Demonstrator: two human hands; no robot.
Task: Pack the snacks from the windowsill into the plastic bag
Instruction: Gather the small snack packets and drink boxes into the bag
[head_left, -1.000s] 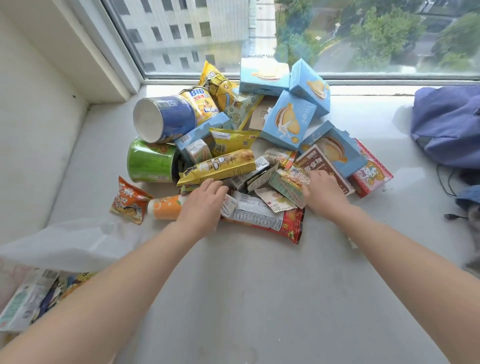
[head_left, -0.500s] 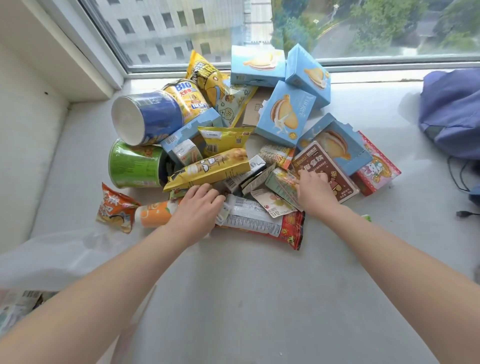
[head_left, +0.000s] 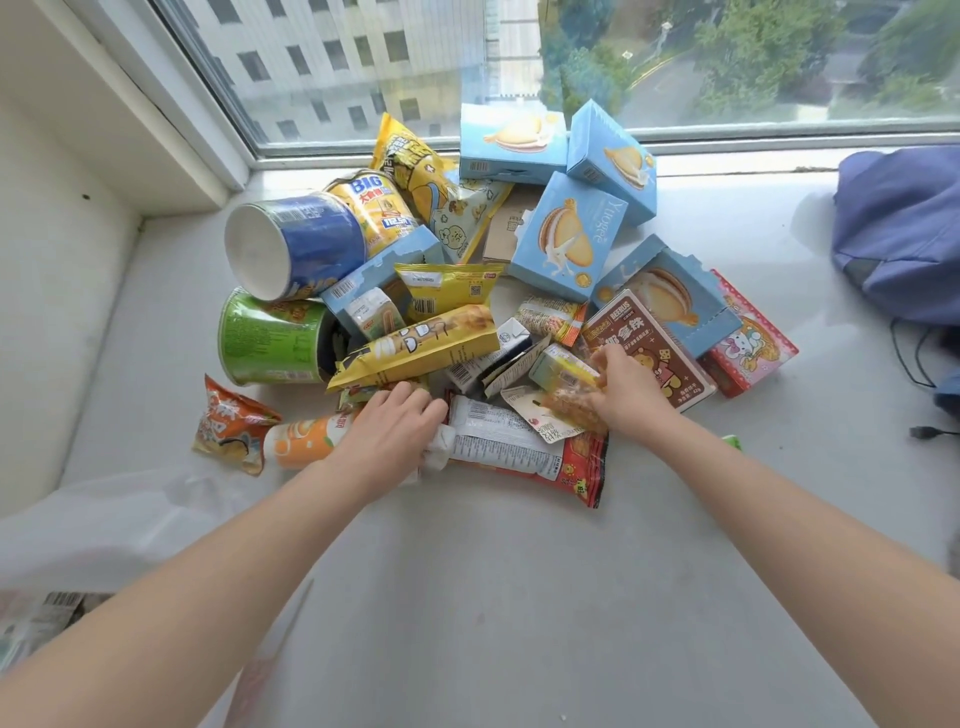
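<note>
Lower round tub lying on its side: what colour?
Green round tub, best seen in the head view.

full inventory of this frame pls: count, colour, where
light blue cardboard biscuit boxes: five, light blue, back and middle of pile
blue cylindrical tub: one, blue, on its side, pile's left
green cylindrical tub: one, green, on its side, nearer than blue tub
yellow foil snack bags: at least four, yellow, left-centre of pile
orange crisp bag: one, orange, front left
orange-and-white small bottle: one, lying beside crisp bag
brown flat box: one, brown, right of centre
red-pink flat box: one, pile's right edge
red-and-white long wrapper: one, front of pile
translucent plastic bag: one, whitish, lower left
blue-purple fabric bag: one, far right
left hand: one, on bottle's cap end, grip unclear
right hand: one, grip on clear packet of orange snack
</note>
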